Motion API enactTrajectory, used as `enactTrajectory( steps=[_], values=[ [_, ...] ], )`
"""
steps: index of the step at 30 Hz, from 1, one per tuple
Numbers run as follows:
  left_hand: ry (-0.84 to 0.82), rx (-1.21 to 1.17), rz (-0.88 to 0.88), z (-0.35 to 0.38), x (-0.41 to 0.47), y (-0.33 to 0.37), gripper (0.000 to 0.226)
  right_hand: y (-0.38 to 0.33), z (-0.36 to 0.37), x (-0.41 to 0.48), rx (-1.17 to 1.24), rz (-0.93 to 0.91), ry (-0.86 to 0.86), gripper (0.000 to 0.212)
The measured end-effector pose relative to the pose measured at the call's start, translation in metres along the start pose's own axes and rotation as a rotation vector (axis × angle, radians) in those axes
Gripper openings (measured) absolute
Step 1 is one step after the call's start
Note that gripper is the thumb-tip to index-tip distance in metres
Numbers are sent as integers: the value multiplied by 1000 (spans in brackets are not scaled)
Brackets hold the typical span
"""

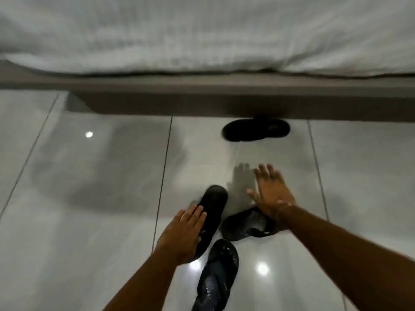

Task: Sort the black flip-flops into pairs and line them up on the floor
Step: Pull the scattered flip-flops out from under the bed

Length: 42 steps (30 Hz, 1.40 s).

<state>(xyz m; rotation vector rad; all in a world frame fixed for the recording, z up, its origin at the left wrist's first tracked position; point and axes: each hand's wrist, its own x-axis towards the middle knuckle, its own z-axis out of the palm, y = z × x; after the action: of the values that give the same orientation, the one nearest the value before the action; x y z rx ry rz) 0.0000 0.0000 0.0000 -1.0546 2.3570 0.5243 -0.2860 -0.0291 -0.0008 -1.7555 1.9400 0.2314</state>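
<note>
Several black flip-flops lie on the glossy grey tile floor. One flip-flop lies sole up at the centre, and my left hand rests on it with the fingers curled over its edge. A second flip-flop lies to its right, partly under my right wrist. My right hand hovers above the floor, fingers spread, holding nothing. A third flip-flop lies strap up near the bottom. A fourth flip-flop lies crosswise farther off, by the bed base.
A bed with white bedding spans the top, on a dark brown base whose edge overhangs the floor. Bright light spots reflect off the tiles. Bare tiles stretch to the left and right of the flip-flops.
</note>
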Motion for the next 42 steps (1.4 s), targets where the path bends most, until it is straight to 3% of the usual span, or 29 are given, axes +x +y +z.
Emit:
enactTrajectory(
  steps=[3,7,10,12,16,21,23,26,28,31,33,37,42],
  values=[
    [2,62,31,52,42,-12,62,12,15,95,-26,84,104,71],
    [135,48,42,100,69,-29,64,25,14,201,-25,129,221,65],
    [277,24,74,119,75,-34,65,30,16,243,140,305,159,61],
    [339,55,87,129,76,-37,65,12,36,251,205,307,143,60],
    [295,23,74,123,75,-34,64,-61,75,218,76,39,183,61],
    [155,-12,32,94,50,-28,63,-165,107,140,-69,-267,-9,57],
    [228,-76,22,79,26,-30,64,-178,105,108,5,-255,-5,55],
    [385,-177,-27,54,-12,-54,62,-165,99,45,269,-78,240,55],
    [365,-173,-110,43,-32,-89,70,-156,108,-3,385,-32,238,57],
    [241,-73,-190,34,-28,-141,88,-154,144,-56,296,-73,-26,79],
    [161,-17,-177,30,-3,-162,103,-162,173,-68,218,-79,-106,98],
    [2,119,-97,48,44,-178,116,-170,206,-56,132,-55,-49,108],
    [106,-37,-136,100,19,-176,117,-160,219,-46,82,-120,-6,109]
  ],
)
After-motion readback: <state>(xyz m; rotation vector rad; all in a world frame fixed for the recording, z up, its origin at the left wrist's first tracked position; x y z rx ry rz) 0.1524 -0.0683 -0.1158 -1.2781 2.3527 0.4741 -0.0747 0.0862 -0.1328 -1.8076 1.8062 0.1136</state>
